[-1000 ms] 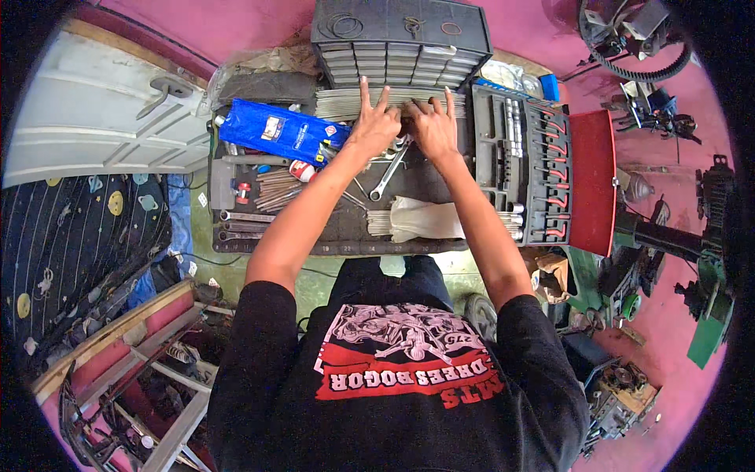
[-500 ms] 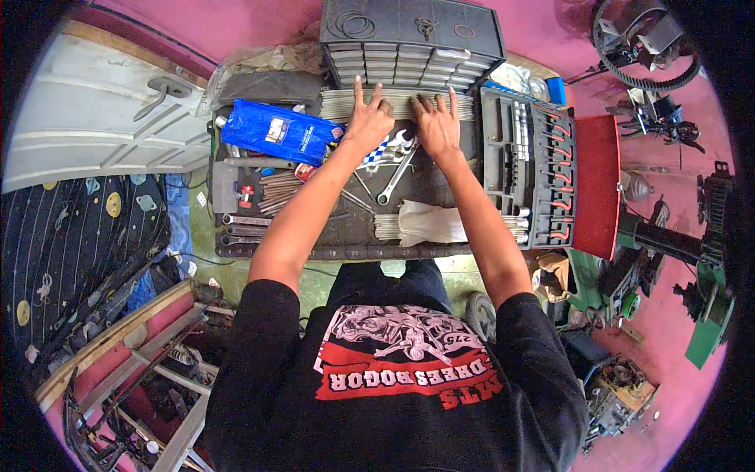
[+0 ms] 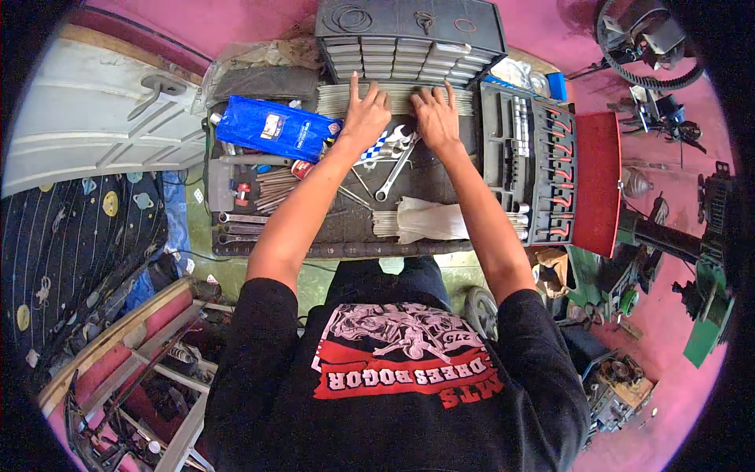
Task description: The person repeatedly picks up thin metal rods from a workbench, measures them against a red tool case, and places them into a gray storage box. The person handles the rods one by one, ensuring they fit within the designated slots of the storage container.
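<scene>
A row of thin grey welding rods (image 3: pixel 401 97) lies across the back of the dark work table. My left hand (image 3: pixel 366 118) rests over the left part of this row, index finger stretched forward and the fingers apart. On the right part, my right hand (image 3: pixel 436 118) has its fingers spread and bent down onto the rods. Neither hand is closed round anything. Between my forearms lie a combination wrench (image 3: pixel 395 175) and a blue-and-white checkered item (image 3: pixel 372 149). Closer to me is another bundle of rods in a white wrapper (image 3: pixel 429 220), partly covered by my right forearm.
Behind the rods stands a grey drawer cabinet (image 3: pixel 409 20) with rings on top. A blue packet (image 3: pixel 275 130), brown rods (image 3: pixel 277 187) and more wrenches (image 3: pixel 242 228) lie at left. An open tool case (image 3: pixel 550 173) with a red lid (image 3: pixel 596 185) flanks the right side.
Both hands stay over the row of rods. My right hand's fingers have bent and shifted a little on the rods, and the left fingers have moved slightly. The whole view has shifted a little.
</scene>
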{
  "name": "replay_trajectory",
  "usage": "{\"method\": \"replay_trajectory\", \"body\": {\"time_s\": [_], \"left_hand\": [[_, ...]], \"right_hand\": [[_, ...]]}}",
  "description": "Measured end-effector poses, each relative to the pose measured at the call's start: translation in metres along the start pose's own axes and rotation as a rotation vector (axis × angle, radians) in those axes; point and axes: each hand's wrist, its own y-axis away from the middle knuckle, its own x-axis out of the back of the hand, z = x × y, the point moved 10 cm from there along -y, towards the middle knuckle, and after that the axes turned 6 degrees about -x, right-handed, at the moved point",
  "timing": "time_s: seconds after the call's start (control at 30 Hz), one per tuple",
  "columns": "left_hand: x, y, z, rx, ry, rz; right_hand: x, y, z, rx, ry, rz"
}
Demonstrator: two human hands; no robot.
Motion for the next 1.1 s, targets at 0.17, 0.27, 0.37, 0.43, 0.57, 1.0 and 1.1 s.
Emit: {"method": "replay_trajectory", "body": {"time_s": [0.17,0.27,0.37,0.43,0.57,1.0,1.1], "left_hand": [[-0.009,0.001,-0.007,0.045,0.041,-0.023],[-0.007,0.000,-0.010,0.092,0.174,0.036],[-0.013,-0.001,-0.014,0.113,0.204,-0.012],[-0.011,-0.001,-0.016,0.133,0.220,0.023],[-0.006,0.002,-0.021,0.170,0.266,0.092],[0.006,0.001,-0.019,0.128,0.366,0.225],[0.009,-0.001,-0.019,0.115,0.366,0.220]], "right_hand": [[-0.008,-0.006,0.003,-0.007,-0.003,-0.144],[-0.012,-0.007,0.005,0.003,-0.017,-0.126],[-0.019,-0.004,0.007,0.001,-0.030,-0.147],[-0.019,-0.004,0.005,0.002,-0.035,-0.160],[-0.019,-0.011,0.005,-0.003,-0.048,-0.192],[-0.025,-0.014,0.006,0.018,-0.076,-0.236],[-0.020,-0.014,0.005,0.025,-0.045,-0.195]]}}
